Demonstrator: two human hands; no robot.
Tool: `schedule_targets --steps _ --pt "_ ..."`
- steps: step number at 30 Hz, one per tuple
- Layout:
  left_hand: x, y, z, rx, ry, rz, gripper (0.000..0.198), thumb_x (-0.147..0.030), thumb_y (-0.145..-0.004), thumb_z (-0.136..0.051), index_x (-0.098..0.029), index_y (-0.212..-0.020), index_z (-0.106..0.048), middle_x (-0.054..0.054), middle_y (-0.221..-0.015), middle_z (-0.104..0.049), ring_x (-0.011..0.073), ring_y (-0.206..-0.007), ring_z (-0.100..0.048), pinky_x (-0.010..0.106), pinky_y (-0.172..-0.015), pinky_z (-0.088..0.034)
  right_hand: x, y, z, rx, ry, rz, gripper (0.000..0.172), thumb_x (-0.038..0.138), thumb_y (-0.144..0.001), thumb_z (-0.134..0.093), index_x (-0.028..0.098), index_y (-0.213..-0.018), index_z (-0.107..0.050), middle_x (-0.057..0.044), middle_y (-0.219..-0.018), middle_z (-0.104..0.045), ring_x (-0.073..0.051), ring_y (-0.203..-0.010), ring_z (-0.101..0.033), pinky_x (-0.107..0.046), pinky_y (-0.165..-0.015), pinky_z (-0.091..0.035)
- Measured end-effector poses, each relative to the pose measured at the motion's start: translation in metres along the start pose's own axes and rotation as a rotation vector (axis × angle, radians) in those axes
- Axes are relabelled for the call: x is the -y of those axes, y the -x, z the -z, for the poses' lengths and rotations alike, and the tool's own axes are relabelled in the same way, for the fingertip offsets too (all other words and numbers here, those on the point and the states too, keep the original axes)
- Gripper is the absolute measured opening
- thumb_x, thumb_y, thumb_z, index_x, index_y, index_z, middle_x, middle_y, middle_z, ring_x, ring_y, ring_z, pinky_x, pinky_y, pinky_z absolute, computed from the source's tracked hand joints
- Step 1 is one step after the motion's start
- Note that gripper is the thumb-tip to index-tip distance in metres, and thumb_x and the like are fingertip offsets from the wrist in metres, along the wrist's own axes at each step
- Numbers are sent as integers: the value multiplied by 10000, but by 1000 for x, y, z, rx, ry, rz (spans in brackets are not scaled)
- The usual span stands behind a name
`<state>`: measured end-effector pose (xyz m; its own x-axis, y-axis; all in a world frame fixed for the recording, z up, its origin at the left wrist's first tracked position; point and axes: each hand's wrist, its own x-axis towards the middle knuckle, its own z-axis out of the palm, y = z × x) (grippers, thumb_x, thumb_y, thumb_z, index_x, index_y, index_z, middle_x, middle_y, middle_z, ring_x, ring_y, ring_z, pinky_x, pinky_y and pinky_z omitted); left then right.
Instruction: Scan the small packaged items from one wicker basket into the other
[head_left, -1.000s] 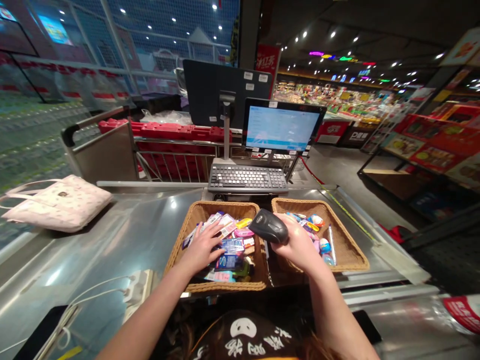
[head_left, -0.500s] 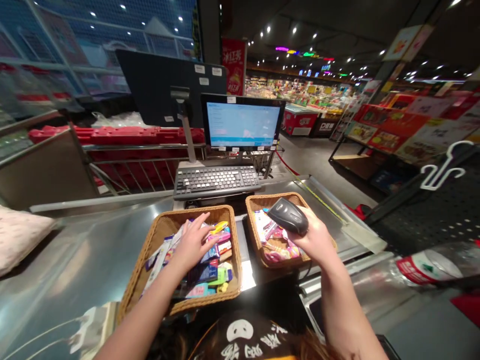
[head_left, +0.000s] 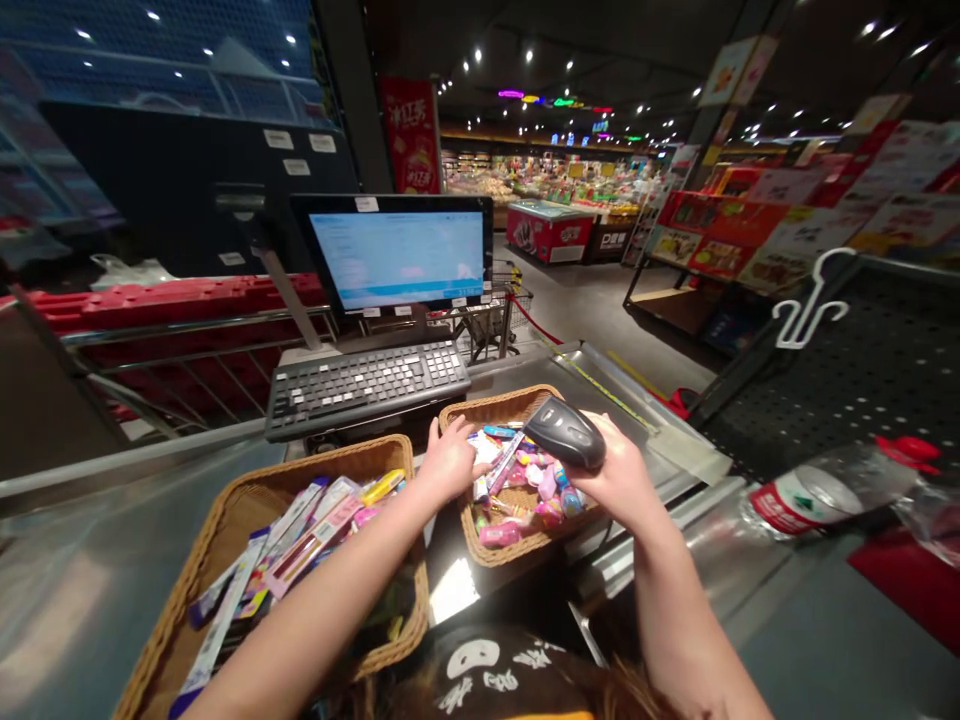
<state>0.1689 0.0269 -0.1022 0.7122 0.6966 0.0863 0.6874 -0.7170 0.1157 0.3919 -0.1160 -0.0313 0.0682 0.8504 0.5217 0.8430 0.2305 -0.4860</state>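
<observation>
My right hand (head_left: pixel 619 470) is wrapped round a black handheld scanner (head_left: pixel 564 432), held over the right wicker basket (head_left: pixel 495 550). Small colourful packets and a pink item (head_left: pixel 501 534) lie in that basket. At its left rim is my left hand (head_left: pixel 448 462), fingers apart, close to a slim packet (head_left: pixel 505 465); whether it touches the packet is unclear. Beneath my left forearm, the larger left wicker basket (head_left: pixel 251 490) holds long thin packages (head_left: pixel 315 535) and a yellow item (head_left: pixel 383 487). My forearm hides part of its contents.
Behind the baskets are a black keyboard (head_left: pixel 367 385) and a lit monitor (head_left: pixel 397 255). A second screen's dark back (head_left: pixel 187 190) rises at left. On the right are a clear bottle (head_left: pixel 817 495) with a red cap and a white hanger (head_left: pixel 810 310).
My left hand has moved right, from over the left basket to the right basket's left rim. The scanner stays in my right hand. The view has turned right.
</observation>
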Motion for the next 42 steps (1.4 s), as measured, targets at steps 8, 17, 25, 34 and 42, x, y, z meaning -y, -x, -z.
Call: schedule_targets --steps 8,17,25,34,42 --pt "-31 -62 -70 289 -260 51 493 -594 -668 -714 -218 -982 -762 144 -1131 -709 428 -1349 -350 611 -1135 95 -20 -7 3 10 -36 -10 456 214 -683 -623 216 -1138 -611 -114 -1209 -657 -310 -1193 -575 -583 -1127 -289" --pt "-18 -74 -92 291 -244 137 269 -319 -747 -684 -168 -955 -763 166 -1026 -732 419 -1225 -489 664 -1124 4 -39 -14 0 38 -63 -16 487 193 -663 -642 203 -1149 -610 -116 -1219 -654 -311 -1197 -573 -581 -1129 -280" --pt "-7 -58 -58 88 -192 121 323 -105 -849 -438 -215 -937 -729 105 -1078 -692 309 -1189 -498 615 -1145 -71 -41 -20 -3 49 -82 -10 461 229 -683 -666 210 -1140 -617 -119 -1230 -651 -314 -1191 -577 -582 -1118 -297" --pt "-8 -51 -71 202 -216 105 343 -410 -685 -746 -188 -946 -751 162 -1165 -682 419 -1313 -383 642 -1128 17 -37 -21 -4 47 -71 26 445 235 -695 -652 216 -1139 -614 -114 -1224 -656 -313 -1186 -581 -579 -1116 -307" --pt "-15 -63 -98 335 -251 162 472 -496 -554 -827 -192 -910 -769 185 -1062 -726 456 -1223 -490 665 -1106 35 -37 -18 1 26 -58 5 466 231 -678 -660 216 -1141 -606 -118 -1222 -656 -318 -1187 -581 -594 -1118 -295"
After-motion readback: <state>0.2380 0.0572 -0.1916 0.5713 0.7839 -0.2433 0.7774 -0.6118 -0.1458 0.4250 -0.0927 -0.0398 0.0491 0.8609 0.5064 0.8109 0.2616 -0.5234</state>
